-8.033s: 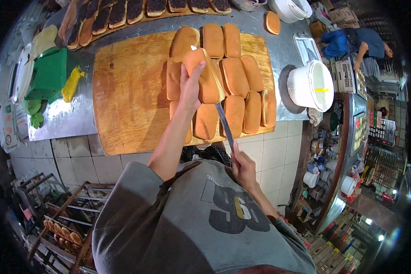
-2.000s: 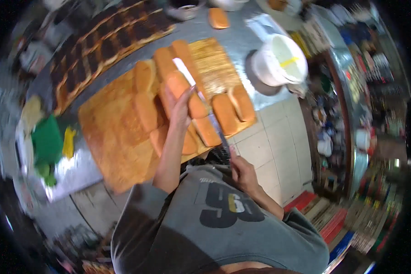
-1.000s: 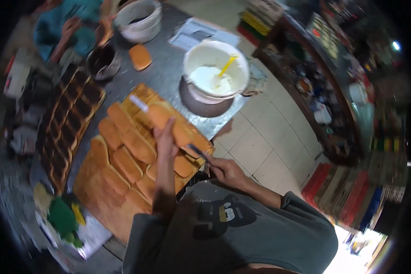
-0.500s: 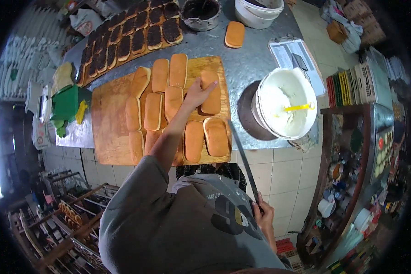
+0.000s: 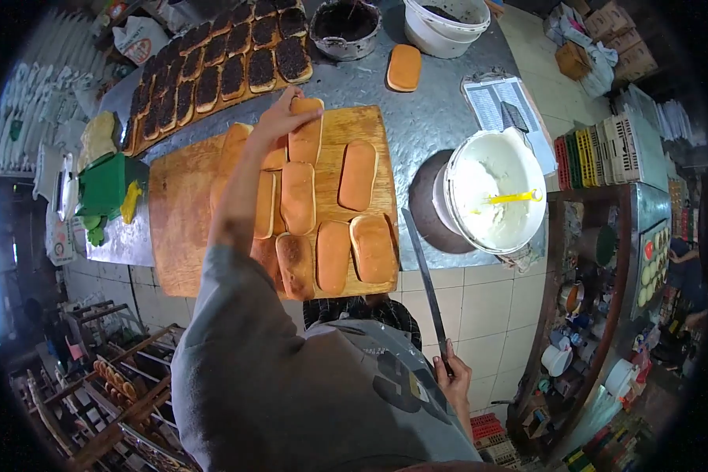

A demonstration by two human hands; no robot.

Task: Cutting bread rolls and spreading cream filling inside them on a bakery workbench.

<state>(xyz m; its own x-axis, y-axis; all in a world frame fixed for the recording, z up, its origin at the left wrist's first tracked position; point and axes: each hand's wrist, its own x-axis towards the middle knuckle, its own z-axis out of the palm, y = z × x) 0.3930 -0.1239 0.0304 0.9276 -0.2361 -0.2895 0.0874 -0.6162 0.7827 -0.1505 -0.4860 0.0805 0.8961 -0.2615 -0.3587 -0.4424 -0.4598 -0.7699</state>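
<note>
My left hand point(image 5: 279, 118) reaches across a wooden cutting board point(image 5: 182, 206) and grips a golden-brown bun point(image 5: 305, 135) at the board's far edge. Several more oblong buns point(image 5: 334, 253) lie in rows on the board. My right hand point(image 5: 453, 383) is low by my side, off the counter, and holds a long knife point(image 5: 422, 279) by its handle. The blade points up toward the counter's front edge.
A white bucket of cream point(image 5: 492, 193) with a yellow spatula stands right of the board. Chocolate-topped buns point(image 5: 222, 71) line the back of the metal counter point(image 5: 417, 118). A lone bun point(image 5: 404, 67), a dark bowl point(image 5: 345, 23), papers point(image 5: 495, 102) and a green box point(image 5: 106, 185) are also there.
My left hand has moved from the board's right side to its far edge, gripping a bun there. The knife stays lowered at my right side.
</note>
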